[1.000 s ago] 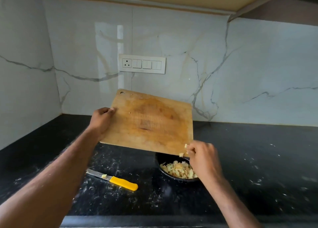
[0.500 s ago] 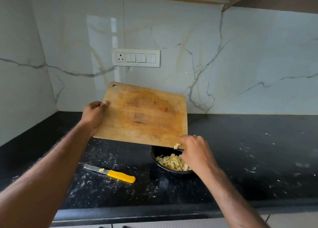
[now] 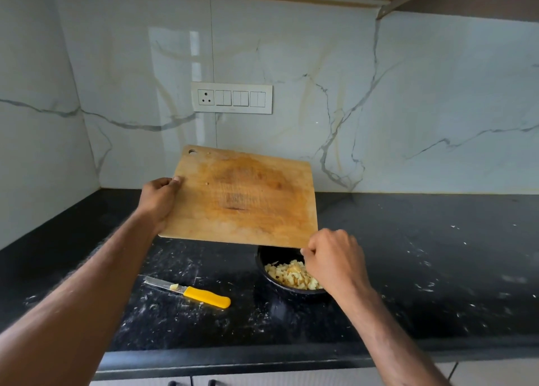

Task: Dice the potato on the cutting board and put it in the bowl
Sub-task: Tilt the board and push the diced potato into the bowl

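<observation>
My left hand grips the left edge of the wooden cutting board and holds it in the air, tilted down to the right. The board's lower right corner hangs over a black bowl filled with diced potato. My right hand hovers over the bowl's right half with its fingers curled, fingertips just under that corner of the board. I see nothing in it. The board's face is bare apart from a tiny crumb.
A yellow-handled knife lies on the black countertop left of the bowl, with a potato bit on its blade. White starch smears mark the counter. A switch and socket panel sits on the marble wall behind.
The last potato bits at the board's lower right corner have dropped off. My right hand has slid slightly down from the corner toward the bowl. The board stays tilted.
</observation>
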Demonstrator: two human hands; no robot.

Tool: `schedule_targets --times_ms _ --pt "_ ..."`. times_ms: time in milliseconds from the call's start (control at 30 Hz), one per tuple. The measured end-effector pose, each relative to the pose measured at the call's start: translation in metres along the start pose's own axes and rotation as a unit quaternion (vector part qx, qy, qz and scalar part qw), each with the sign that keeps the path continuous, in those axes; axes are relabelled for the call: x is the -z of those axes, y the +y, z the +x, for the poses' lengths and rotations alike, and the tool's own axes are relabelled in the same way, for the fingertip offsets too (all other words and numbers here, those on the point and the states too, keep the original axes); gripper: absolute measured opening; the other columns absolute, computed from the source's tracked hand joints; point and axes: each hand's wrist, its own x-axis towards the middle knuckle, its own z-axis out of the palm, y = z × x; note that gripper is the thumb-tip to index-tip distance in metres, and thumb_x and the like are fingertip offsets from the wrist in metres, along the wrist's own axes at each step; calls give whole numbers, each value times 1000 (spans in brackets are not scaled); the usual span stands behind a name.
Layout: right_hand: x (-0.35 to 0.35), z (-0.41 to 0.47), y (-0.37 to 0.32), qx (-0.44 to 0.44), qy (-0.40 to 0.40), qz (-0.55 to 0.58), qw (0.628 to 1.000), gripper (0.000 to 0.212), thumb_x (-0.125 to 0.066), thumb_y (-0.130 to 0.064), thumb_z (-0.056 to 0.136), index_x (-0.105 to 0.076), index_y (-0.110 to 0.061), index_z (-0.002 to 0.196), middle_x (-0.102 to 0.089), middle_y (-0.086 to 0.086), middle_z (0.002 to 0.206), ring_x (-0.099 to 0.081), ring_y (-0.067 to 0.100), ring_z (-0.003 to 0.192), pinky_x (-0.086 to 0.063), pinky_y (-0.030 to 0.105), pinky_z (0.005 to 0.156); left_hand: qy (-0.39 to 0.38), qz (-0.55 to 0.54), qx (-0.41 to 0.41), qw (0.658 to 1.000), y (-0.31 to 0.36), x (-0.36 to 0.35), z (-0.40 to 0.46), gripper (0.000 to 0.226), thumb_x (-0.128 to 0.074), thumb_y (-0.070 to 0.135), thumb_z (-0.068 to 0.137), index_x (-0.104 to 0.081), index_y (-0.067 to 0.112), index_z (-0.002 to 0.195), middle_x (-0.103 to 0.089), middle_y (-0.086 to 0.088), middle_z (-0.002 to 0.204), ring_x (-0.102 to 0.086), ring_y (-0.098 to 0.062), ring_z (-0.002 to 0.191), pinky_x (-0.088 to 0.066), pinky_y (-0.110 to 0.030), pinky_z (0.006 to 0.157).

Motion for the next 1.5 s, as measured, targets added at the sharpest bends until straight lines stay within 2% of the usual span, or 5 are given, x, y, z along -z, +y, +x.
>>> schedule_targets --times_ms 333,500,733,1000,1500 --pt "-10 6 46 -167 -49 60 983 35 -69 -30 87 -63 -16 120 -67 9 113 -63 33 108 -46 33 82 85 -2 90 992 -24 42 -4 44 -63 32 100 -56 4 134 -68 -16 104 -69 -32 87 -58 -48 85" --pt "-16 8 51 -189 -34 117 974 8 -53 -5 71 -50 -1 66 -59 14 62 -56 39 67 -34 37 54 102 26 136 985 -33 68 -1 32 -65 33 99 -60 5 114 -67 -15 96 -67 -29 74 -60 -39 65" --pt "-1 15 98 -260 40 168 950 9 -56 -2 73 -63 2 72 -65 19 64 -63 41 64 -37 31 49 81 85 168 979 -38 81 0 41 -63 33 99 -57 1 123 -67 -21 108 -66 -32 81 -57 -49 86" --pt "37 19 157 -353 131 148 914 16 -49 0 67 -52 -3 52 -57 16 47 -63 37 54 -43 29 48 -7 113 168 979 -38 29 -4 32 -59 26 102 -60 -4 113 -66 -20 90 -65 -32 67 -58 -35 43" --pt "21 18 162 -393 61 157 904 14 -57 -3 75 -69 -6 69 -67 9 57 -68 26 45 -63 38 64 -58 170 155 971 -57 -26 -8 31 -55 28 104 -62 -1 112 -68 -24 106 -69 -40 97 -56 -51 89"
